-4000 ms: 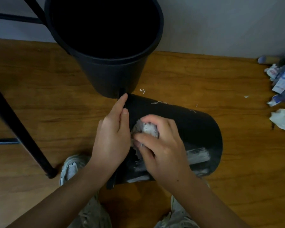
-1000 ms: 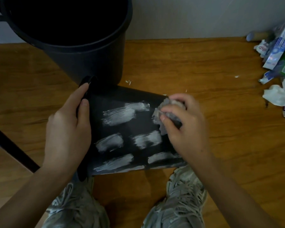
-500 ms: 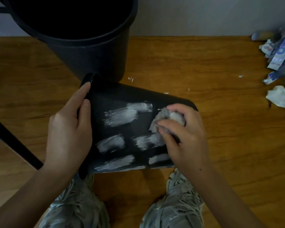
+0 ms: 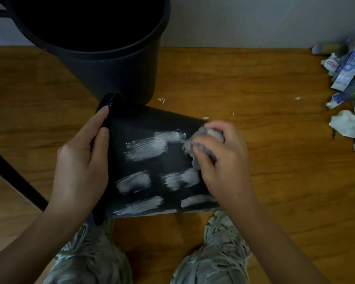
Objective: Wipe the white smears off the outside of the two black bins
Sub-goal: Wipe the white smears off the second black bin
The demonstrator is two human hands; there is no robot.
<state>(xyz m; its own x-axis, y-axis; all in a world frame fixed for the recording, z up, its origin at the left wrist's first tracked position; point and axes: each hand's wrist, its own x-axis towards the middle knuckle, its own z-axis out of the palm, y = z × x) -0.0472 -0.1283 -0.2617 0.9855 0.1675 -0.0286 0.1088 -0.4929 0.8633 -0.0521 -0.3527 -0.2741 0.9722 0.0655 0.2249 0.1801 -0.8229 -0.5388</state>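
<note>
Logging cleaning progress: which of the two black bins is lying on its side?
The smeared bin held between both hands lies on its side; the other bin behind it stands upright, its opening facing up.

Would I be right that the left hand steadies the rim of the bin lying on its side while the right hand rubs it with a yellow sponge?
Nearly: the head view shows the right hand rubbing the lying bin with a crumpled grey rag, not a yellow sponge. The left hand does steady the rim.

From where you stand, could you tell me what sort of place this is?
Probably an indoor room at floor level: a wood-grain floor meets a plain pale wall, a black furniture leg stands on it, and the person's shoes show below the tipped black bin.
</note>
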